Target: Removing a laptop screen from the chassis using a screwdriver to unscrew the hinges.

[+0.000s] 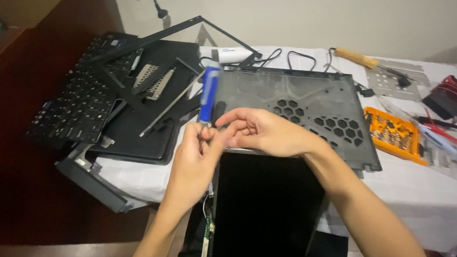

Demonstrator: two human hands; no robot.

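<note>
The fingers [203, 137] of the left hand [193, 160] are pinched narrow around the lower end of a blue-handled screwdriver [208, 94], which stands nearly upright in the middle of the frame, its handle blurred. The right hand [264, 131] comes in from the lower right, its fingers [234, 124] curled loosely and touching the left hand's fingertips just beside the tool; whether they grip anything I cannot tell. Both hands hover at the top edge of a black screen panel [268, 207] that fills the lower centre. Behind them, in the upper centre, a grey laptop lid shell [291, 92] with honeycomb cutouts lies flat on the white-covered bench [415, 198]. At the upper left lie a black keyboard [80, 101] and a thin black bezel frame [155, 38]. At the right sits an orange bit case [395, 136], and near the top right a wooden-handled tool [355, 57] lies by a metal plate [390, 79].
</note>
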